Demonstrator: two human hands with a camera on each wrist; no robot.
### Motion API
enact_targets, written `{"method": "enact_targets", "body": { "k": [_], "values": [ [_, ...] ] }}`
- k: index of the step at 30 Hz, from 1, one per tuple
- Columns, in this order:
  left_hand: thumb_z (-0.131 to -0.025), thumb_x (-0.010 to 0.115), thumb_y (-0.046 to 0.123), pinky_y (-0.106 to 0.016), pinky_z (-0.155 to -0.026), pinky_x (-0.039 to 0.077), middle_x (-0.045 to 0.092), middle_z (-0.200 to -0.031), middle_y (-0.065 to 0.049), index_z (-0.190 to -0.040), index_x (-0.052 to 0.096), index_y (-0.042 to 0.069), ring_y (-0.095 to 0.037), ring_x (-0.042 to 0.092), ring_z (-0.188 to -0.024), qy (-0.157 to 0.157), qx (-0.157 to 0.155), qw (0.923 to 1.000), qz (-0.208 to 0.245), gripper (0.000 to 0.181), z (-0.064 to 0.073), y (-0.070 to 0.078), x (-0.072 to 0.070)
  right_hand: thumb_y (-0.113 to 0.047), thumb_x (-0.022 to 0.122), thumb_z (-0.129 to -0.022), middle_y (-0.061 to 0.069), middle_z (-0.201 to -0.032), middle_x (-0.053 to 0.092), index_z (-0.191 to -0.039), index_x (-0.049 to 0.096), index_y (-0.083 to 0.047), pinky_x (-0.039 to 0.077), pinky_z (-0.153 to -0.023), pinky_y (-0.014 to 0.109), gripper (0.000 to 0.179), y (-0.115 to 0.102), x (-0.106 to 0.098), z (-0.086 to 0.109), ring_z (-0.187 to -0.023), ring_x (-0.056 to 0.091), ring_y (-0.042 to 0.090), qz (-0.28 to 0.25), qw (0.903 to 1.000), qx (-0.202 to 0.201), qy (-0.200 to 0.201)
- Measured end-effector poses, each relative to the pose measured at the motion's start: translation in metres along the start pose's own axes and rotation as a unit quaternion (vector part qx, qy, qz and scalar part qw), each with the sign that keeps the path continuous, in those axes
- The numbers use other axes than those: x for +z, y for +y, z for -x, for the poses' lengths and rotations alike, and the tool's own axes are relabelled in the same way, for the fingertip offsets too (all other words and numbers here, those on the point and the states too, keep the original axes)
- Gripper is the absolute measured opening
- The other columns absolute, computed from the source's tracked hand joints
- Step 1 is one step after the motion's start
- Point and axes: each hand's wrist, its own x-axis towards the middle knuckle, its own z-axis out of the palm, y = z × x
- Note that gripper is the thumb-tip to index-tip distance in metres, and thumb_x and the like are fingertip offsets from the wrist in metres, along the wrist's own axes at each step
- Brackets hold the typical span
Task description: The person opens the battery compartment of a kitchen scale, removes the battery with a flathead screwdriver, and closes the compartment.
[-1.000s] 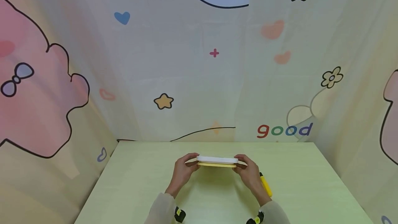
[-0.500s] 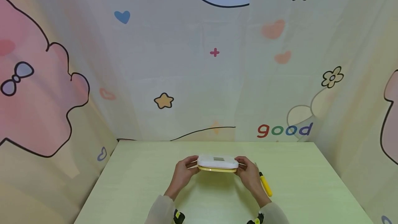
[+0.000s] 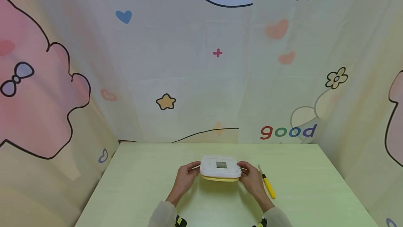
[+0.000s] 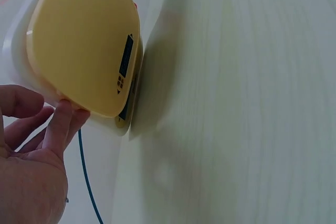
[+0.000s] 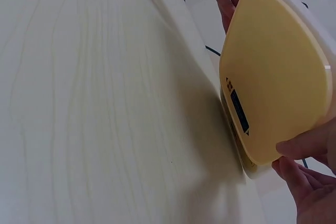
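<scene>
scale: your two hands hold the scale (image 3: 220, 168) up over the middle of the bench (image 3: 141, 185); it is tilted so its white back with a dark label faces you and its yellow face points down and away.
left hand: your left hand (image 3: 186, 175) grips the scale's left edge, fingers curled round the rim; in the left wrist view your fingers (image 4: 60, 124) press on the rim beside the yellow face (image 4: 84, 40).
right hand: your right hand (image 3: 252, 178) grips the right edge the same way; in the right wrist view your fingers (image 5: 310, 142) wrap the rim at the near corner of the yellow face (image 5: 275, 72).
yellow face: it carries a narrow dark display and a few small buttons near one edge, seen in both wrist views.
contact: in the wrist views the lower edge of the scale looks close to the bench or touching it; you cannot tell which.
knife: a knife (image 3: 267, 184) with a yellow handle lies flat on the bench just beside your right hand, blade pointing away from you.
backdrop: a pastel cloth (image 3: 217, 80) with stars, hearts and the word "good" hangs behind and to both sides of the bench.
sleeves: pale sleeves (image 3: 162, 214) cover your forearms.
</scene>
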Motion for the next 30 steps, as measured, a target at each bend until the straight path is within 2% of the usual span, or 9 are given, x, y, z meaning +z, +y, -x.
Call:
{"method": "enact_targets", "body": {
  "k": [4,8,13,18,22,25,30],
  "values": [
    [-0.095,0.059,0.009,-0.031,-0.087,0.056,0.067,-0.123,-0.02,-0.122,0.066,-0.003,-0.03,0.067,-0.11,0.007,-0.014,0.9998,-0.008,0.03,0.0,-0.001,0.0,0.017,0.061,-0.08,0.021,-0.12,0.067,-0.115,0.068,-0.002,0.058,-0.083,0.037,0.04,0.003,0.001,0.001,-0.111,0.066,0.036,0.009,0.9999,0.002,-0.008],
    [-0.094,0.06,0.009,-0.03,-0.087,0.056,0.067,-0.122,-0.021,-0.121,0.066,-0.004,-0.029,0.068,-0.11,0.005,-0.034,0.9993,0.012,0.03,0.003,-0.004,0.001,0.015,0.058,-0.084,0.021,-0.119,0.068,-0.112,0.07,-0.001,0.057,-0.087,0.04,0.035,0.005,0.001,0.003,-0.109,0.067,0.037,0.024,0.9997,-0.006,-0.009],
    [-0.095,0.061,0.01,-0.027,-0.084,0.056,0.068,-0.12,-0.023,-0.119,0.066,-0.006,-0.026,0.069,-0.105,0.006,-0.04,0.9989,0.023,0.029,0.005,-0.008,0.003,0.007,0.058,-0.09,0.019,-0.117,0.07,-0.113,0.071,-0.002,0.057,-0.087,0.039,0.028,0.006,0.0,0.004,-0.107,0.068,0.033,0.036,0.9993,-0.013,0.0],
    [-0.094,0.063,0.013,-0.027,-0.082,0.057,0.069,-0.117,-0.023,-0.12,0.066,-0.005,-0.025,0.07,-0.103,0.009,-0.048,0.9986,0.019,0.031,0.006,-0.01,0.003,-0.004,0.056,-0.095,0.017,-0.116,0.07,-0.115,0.071,-0.003,0.055,-0.081,0.032,0.025,0.007,0.0,0.004,-0.102,0.068,0.026,0.041,0.9991,0.005,0.004],
    [-0.094,0.063,0.01,-0.029,-0.082,0.057,0.067,-0.118,-0.027,-0.121,0.064,-0.008,-0.03,0.069,-0.106,0.006,-0.051,0.9982,0.029,0.033,0.007,-0.01,0.003,-0.011,0.058,-0.096,0.017,-0.117,0.07,-0.117,0.07,-0.002,0.052,-0.076,0.024,0.026,0.008,0.001,0.005,-0.1,0.066,0.023,0.028,0.9991,0.03,-0.006],
    [-0.094,0.062,0.008,-0.032,-0.083,0.057,0.065,-0.119,-0.03,-0.122,0.063,-0.01,-0.035,0.067,-0.109,0.001,-0.053,0.9981,0.033,0.033,0.01,-0.006,0.003,-0.012,0.062,-0.093,0.018,-0.118,0.069,-0.117,0.07,-0.001,0.052,-0.075,0.023,0.027,0.011,0.002,0.005,-0.101,0.067,0.024,0.018,0.9992,0.035,-0.006],
    [-0.092,0.064,0.01,-0.031,-0.084,0.057,0.066,-0.12,-0.028,-0.121,0.064,-0.009,-0.035,0.066,-0.111,-0.002,-0.054,0.9982,0.026,0.035,0.01,-0.015,0.004,-0.011,0.063,-0.092,0.019,-0.117,0.07,-0.118,0.069,0.0,0.056,-0.082,0.033,0.03,0.012,0.003,0.007,-0.103,0.068,0.026,0.004,0.9989,0.046,-0.009]
  ]
}}
